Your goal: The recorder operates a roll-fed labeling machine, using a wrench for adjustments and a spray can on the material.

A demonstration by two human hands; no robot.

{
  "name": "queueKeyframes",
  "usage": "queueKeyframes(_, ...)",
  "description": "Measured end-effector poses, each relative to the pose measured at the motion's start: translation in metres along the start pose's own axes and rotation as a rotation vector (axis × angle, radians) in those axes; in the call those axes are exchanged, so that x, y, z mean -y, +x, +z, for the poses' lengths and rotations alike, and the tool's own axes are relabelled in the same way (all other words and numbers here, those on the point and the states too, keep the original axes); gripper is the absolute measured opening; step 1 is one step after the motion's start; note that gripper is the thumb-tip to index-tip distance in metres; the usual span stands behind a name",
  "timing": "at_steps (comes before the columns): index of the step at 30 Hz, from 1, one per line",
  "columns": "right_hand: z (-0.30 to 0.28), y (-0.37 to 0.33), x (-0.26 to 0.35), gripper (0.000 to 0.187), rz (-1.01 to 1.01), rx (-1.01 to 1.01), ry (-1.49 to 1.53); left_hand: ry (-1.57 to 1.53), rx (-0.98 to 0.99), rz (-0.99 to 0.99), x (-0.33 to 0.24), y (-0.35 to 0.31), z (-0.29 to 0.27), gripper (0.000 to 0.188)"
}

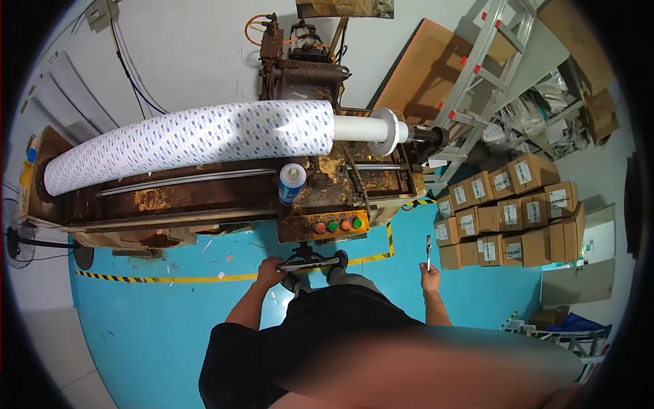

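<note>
My left hand (270, 272) is closed around the left end of a metal handle bar (315, 264) low at the machine's front, above my feet. Out to the right, my right hand (430, 279) grips a slim metal wrench (428, 253), its head pointing up and away from me. Before me stands a worn brown machine (225, 194). A long white roll with blue print (204, 136) lies across it on a white core tube (357, 128). A blue spray can with a white top (292, 178) stands on the machine, close to the roll.
A panel with red and green buttons (323, 225) faces me. Stacked cardboard boxes (504, 211) stand at the right, below a leaning aluminium ladder (487, 71). A black fan (20, 238) is at far left. Yellow-black tape (184, 279) marks the blue floor (157, 320).
</note>
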State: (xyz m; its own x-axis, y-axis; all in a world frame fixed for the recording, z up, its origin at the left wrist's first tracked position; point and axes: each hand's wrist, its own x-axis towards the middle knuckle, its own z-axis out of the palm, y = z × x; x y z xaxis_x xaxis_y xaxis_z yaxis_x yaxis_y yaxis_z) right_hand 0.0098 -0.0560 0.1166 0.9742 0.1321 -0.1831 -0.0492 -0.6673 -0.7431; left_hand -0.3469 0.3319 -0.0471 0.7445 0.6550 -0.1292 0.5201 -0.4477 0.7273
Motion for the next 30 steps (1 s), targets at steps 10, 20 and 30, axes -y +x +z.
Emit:
queueKeyframes(10, 0.011, -0.001, 0.004, 0.019, -0.021, 0.036, -0.018, 0.088, -0.135, -0.096, -0.037, -0.007, -0.005, 0.020)
queueKeyframes(20, 0.013, -0.002, -0.006, 0.015, -0.014, 0.010, 0.026, 0.074, -0.069, -0.151, -0.042, -0.004, -0.009, 0.024)
queueKeyframes(30, -0.007, -0.015, -0.020, 0.016, 0.009, -0.008, 0.095, 0.016, -0.126, -0.110, -0.031, -0.006, 0.005, 0.028)
